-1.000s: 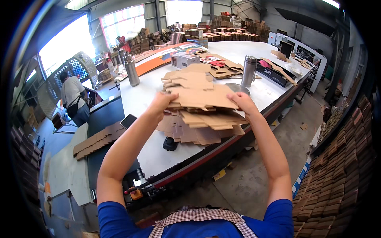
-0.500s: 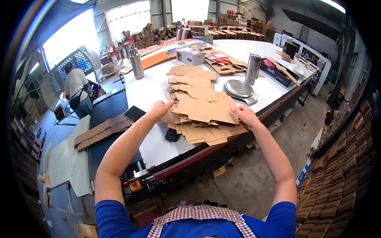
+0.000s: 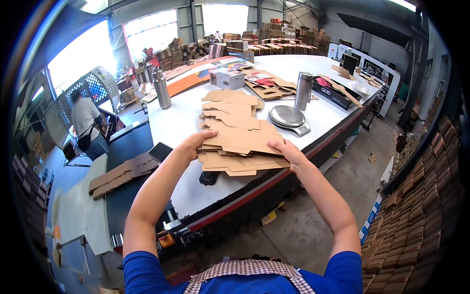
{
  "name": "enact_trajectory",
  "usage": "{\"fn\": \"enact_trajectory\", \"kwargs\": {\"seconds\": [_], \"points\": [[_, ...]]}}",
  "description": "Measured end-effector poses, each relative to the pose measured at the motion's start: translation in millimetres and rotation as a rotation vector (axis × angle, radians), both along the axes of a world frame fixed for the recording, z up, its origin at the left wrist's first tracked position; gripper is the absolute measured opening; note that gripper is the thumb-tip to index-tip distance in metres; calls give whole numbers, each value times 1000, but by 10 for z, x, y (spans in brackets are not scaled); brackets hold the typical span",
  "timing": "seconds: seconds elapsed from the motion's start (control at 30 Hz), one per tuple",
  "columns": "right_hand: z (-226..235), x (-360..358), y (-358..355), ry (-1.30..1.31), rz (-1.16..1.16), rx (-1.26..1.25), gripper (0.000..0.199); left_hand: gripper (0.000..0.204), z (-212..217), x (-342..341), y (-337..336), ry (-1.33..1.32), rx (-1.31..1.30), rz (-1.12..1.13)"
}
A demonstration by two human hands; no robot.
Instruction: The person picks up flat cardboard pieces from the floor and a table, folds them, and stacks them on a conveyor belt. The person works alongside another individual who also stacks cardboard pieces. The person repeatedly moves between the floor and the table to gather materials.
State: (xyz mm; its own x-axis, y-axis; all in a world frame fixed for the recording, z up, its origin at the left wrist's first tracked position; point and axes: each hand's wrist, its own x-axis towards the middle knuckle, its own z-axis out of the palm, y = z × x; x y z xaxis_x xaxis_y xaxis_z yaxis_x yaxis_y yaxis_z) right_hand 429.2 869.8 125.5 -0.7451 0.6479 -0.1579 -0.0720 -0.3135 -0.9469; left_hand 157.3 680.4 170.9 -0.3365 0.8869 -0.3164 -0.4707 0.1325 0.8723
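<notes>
A fanned pile of flat, brown die-cut cardboard blanks [image 3: 240, 138] lies on the white tabletop [image 3: 188, 196] in front of me, its near end by the table edge. My left hand [image 3: 197, 142] grips the left side of the near blanks, thumb on top. From the right, my right hand [image 3: 287, 152] clasps the opposite edge, its thumb also on top and its other fingers partly hidden beneath. A dark phone [image 3: 159, 152] lies beside my left forearm. Under the near left corner of the pile sits a small black object [image 3: 209, 177], its kind unclear.
A round-topped kitchen scale [image 3: 288, 117] and a steel flask [image 3: 303, 91] stand right of the pile; another steel bottle [image 3: 161, 89] stands left. Beyond are a small white box [image 3: 227, 78] and a black box [image 3: 338, 92]. Overlapping cardboard [image 3: 122, 172] lies on a dark conveyor; a person [image 3: 88, 122] works far left.
My hands have drawn closer together around the near blanks, whose edges look more even. The view has shifted slightly, so the table things appear a little farther left.
</notes>
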Motion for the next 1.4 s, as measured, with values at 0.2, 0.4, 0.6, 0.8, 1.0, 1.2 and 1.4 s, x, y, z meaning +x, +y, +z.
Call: {"fn": "enact_trajectory", "kwargs": {"seconds": [0.2,0.4,0.6,0.8,1.0,1.2,1.4], "points": [[324,131,-50,179,165,-352,53,48,-188,109,-77,-59,160,78],[870,40,368,28,302,-3,49,48,-154,163,-87,-98,183,5],[2284,-293,360,-310,392,587,64,69,92,-218,-89,1038,-174,69],[2710,-406,205,-674,499,1015,85,113,619,-439,359,2253,351,353],[2517,-258,115,-596,463,994,91,130,872,-754,899,2151,119,-84],[2383,32,346,-415,355,872,89,109,969,-757,1391,1981,222,-460],[1029,587,521,295,60,742,119,91,896,-757,1418,1914,199,-433]]}}
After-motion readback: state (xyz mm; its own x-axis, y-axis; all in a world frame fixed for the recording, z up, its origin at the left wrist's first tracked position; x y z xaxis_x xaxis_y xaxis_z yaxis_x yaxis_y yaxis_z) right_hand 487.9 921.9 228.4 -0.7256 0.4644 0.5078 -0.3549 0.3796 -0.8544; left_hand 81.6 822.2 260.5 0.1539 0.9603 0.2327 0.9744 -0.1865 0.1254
